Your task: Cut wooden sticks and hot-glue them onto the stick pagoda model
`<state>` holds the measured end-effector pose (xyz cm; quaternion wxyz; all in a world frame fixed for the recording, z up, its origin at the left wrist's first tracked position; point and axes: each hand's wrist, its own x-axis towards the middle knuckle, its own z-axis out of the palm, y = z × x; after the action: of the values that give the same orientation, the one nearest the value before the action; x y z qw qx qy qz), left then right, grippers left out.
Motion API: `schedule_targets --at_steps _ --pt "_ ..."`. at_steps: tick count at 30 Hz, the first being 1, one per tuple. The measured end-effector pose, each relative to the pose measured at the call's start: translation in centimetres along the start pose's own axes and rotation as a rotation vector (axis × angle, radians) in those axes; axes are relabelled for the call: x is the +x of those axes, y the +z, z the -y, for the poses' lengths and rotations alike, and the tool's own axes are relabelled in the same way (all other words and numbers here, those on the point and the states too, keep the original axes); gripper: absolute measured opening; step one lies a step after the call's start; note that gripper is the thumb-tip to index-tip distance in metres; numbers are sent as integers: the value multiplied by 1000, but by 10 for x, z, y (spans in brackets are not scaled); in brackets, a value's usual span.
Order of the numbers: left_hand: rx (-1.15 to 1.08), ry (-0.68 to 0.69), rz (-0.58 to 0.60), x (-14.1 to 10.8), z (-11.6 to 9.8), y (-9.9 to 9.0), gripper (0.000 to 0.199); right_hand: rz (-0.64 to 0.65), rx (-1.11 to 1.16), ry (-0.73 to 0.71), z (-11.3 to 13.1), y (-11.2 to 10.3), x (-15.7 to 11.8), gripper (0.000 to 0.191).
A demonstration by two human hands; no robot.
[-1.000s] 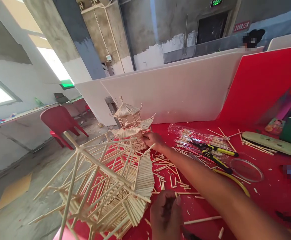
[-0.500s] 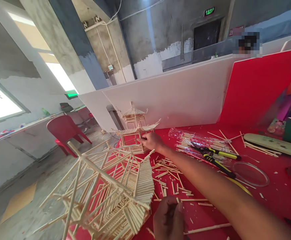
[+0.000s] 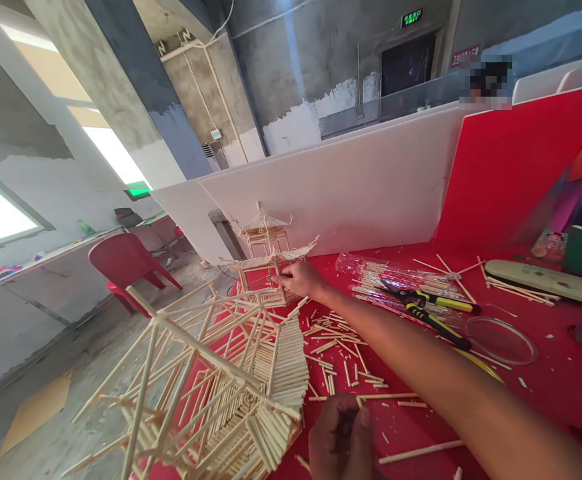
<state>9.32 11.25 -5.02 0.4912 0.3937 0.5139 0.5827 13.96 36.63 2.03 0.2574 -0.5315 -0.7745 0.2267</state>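
My right hand reaches far across the table, its fingers pinched at a front post of a small wooden-stick pagoda model. Whether a loose piece is also between those fingers I cannot tell. Low in the view, my left hand is closed, and the pale tip of a short wooden stick pokes out by the thumb. Left of it stands a larger frame model of sticks, with a roof of closely laid sticks on its right side. Cut stick pieces lie scattered between the two hands.
Yellow-black cutters rest on a plastic bag of sticks. Right of them are a clear round lid and a pale green case. White panels stand behind the red table. A red chair is at left.
The view has shifted slightly. My right hand stays at the small pagoda model with little movement, and my left hand still keeps hold of the short stick.
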Motion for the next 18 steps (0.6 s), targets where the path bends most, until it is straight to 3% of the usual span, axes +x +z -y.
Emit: schedule_targets --at_steps 18 --pt "-42 -21 -29 -1 3 0 49 5 21 1 -3 -2 -1 34"
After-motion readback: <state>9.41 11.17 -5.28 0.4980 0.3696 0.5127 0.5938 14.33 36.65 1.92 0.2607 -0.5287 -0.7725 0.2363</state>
